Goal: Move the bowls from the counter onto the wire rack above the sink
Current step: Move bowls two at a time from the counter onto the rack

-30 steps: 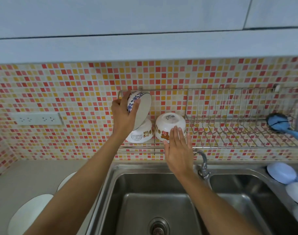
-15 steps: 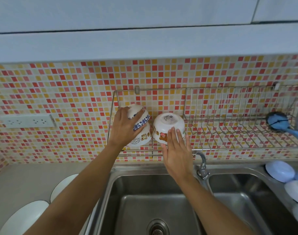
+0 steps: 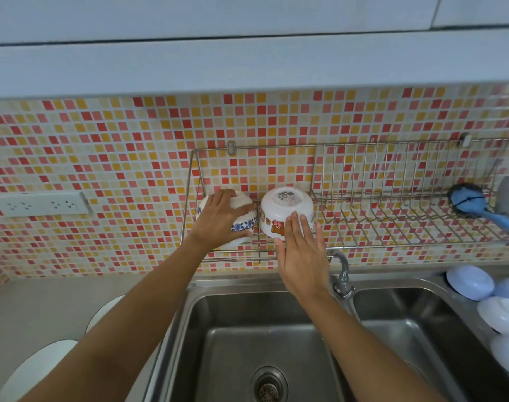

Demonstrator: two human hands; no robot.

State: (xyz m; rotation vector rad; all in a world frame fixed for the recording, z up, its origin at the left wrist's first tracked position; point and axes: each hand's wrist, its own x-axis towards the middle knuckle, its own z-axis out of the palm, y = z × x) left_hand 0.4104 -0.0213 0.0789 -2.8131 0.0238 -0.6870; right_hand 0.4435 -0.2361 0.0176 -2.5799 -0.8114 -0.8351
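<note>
A wire rack (image 3: 363,216) hangs on the tiled wall above the sink (image 3: 264,338). At its left end my left hand (image 3: 221,219) grips a blue-patterned white bowl (image 3: 243,224), upside down on top of another white bowl that is mostly hidden. Right beside it sits an upside-down white bowl with bear pictures (image 3: 285,210). My right hand (image 3: 301,253) rests flat, fingers together, against that bowl's front side. On the counter at the lower left lie two white dishes (image 3: 36,369), partly cut off by the frame edge.
A blue brush (image 3: 473,204) lies at the rack's right end. Several pale blue and white bowls (image 3: 470,282) sit on the counter at the right. A tap (image 3: 343,274) stands between the two basins. A wall socket (image 3: 41,203) is at the left.
My left hand turned the blue-patterned bowl upside down and lowered it onto the bowl at the rack's left end. My right hand stayed against the bear bowl.
</note>
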